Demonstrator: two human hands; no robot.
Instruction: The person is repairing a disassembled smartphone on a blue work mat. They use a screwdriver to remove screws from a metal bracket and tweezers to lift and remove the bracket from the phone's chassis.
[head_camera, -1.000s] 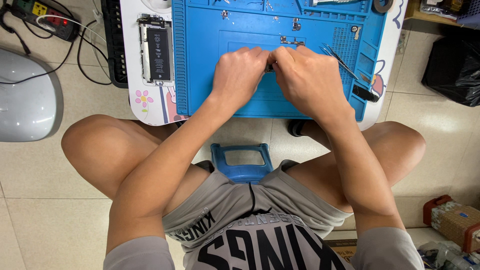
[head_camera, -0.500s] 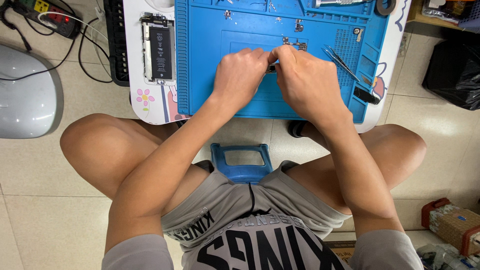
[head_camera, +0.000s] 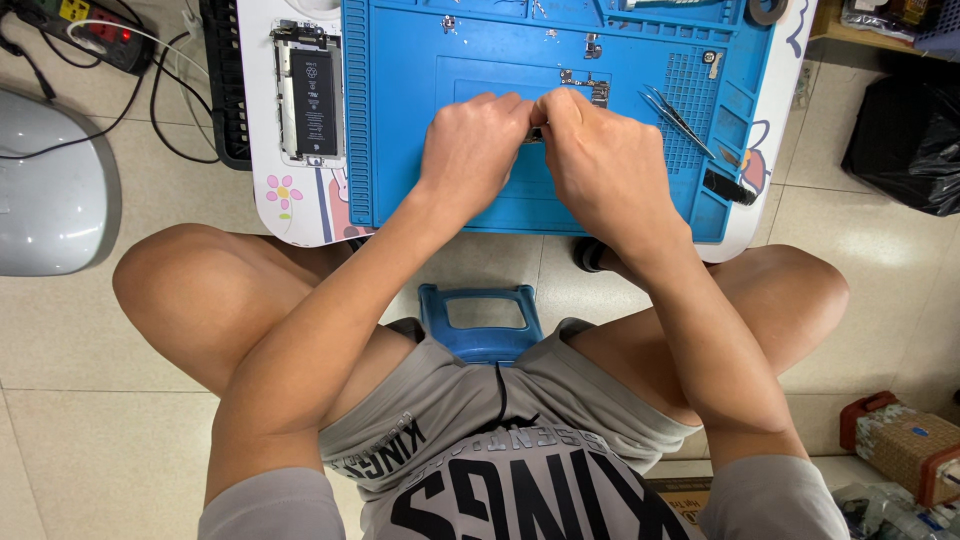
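Both hands, left hand (head_camera: 470, 150) and right hand (head_camera: 600, 160), are pressing together, pinching a small dark metal part (head_camera: 536, 133) over the blue silicone repair mat (head_camera: 420, 120); the opened white smartphone (head_camera: 309, 90) is lying apart, evidently still unassembled.

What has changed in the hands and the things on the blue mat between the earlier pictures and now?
Almost nothing. The left hand and right hand stay pressed together over a small dark part on the blue mat. The opened phone and tweezers lie where they were.
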